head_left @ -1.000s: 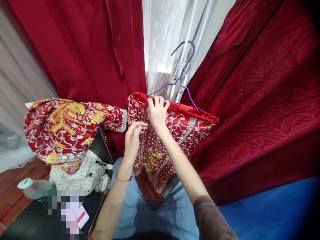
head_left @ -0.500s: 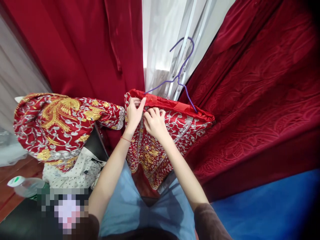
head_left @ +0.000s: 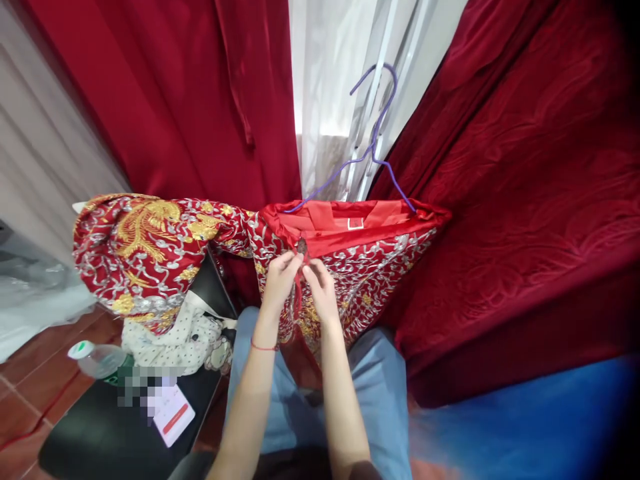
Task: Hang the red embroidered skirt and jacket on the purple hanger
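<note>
A red embroidered skirt (head_left: 370,283) with silver and gold patterns hangs in front of me from a purple hanger (head_left: 374,152). Its red satin waistband (head_left: 345,241) gapes, so the lining and a small label (head_left: 355,223) show. Just below the front edge, my left hand (head_left: 281,283) pinches a thin red cord (head_left: 299,300) from the left. My right hand (head_left: 320,287) grips the same cord from the right, fingertips close to the left ones. Between the fingertips and the waistband sits a small dark brown piece (head_left: 301,246), whose kind I cannot make out.
A matching embroidered jacket (head_left: 145,247) is draped over a black chair (head_left: 95,427) on the left. White dotted cloth (head_left: 167,337), a plastic bottle (head_left: 103,360) and a phone-like pink-white screen (head_left: 173,413) lie there. Red curtains (head_left: 500,233) flank the hanger; blue flooring (head_left: 500,427) lies right.
Both hands have come down from the waistband and together, now pinching the red cord. The waistband has opened wider, showing its lining. The view has shifted slightly left.
</note>
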A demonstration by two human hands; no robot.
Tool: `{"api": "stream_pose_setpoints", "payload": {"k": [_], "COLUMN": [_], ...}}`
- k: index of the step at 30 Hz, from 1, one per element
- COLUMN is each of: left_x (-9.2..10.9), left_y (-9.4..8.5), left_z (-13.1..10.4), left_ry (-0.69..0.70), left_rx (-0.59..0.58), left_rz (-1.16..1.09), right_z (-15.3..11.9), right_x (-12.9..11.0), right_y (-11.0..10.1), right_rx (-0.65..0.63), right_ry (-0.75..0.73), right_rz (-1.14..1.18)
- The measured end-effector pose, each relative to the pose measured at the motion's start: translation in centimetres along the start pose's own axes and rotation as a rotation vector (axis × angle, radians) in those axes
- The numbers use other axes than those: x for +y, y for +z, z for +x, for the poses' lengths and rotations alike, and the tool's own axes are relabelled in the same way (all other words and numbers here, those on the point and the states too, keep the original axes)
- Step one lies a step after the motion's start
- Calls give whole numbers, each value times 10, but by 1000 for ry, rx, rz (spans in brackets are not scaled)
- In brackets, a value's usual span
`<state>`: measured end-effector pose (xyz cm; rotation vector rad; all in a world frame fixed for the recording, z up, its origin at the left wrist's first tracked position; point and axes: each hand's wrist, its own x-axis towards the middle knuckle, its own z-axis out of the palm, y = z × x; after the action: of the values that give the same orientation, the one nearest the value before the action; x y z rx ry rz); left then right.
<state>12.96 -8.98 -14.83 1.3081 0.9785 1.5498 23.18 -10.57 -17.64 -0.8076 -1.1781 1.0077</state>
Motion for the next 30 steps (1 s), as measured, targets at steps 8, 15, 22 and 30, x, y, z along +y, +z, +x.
{"api": "stream_pose_setpoints", "payload": {"k": [8,15,22,30], "left_x": [15,8,-21,-11], "left_y": [-3,-22,-35,-25], "left_z": [-20,1,-13,3], "left_ry": [126,9,-72,538], "left_rx": [221,256,288,572], "left_rz": [412,-318,-67,739], "right_z": [8,-12,-54,-53], "right_x": [-36,-28,16,29], "right_y": [11,-24,-62,-72], "right_rx": [41,80,233,214], "right_ry": [168,74,239,223], "right_rz": [429,377,367,171]}}
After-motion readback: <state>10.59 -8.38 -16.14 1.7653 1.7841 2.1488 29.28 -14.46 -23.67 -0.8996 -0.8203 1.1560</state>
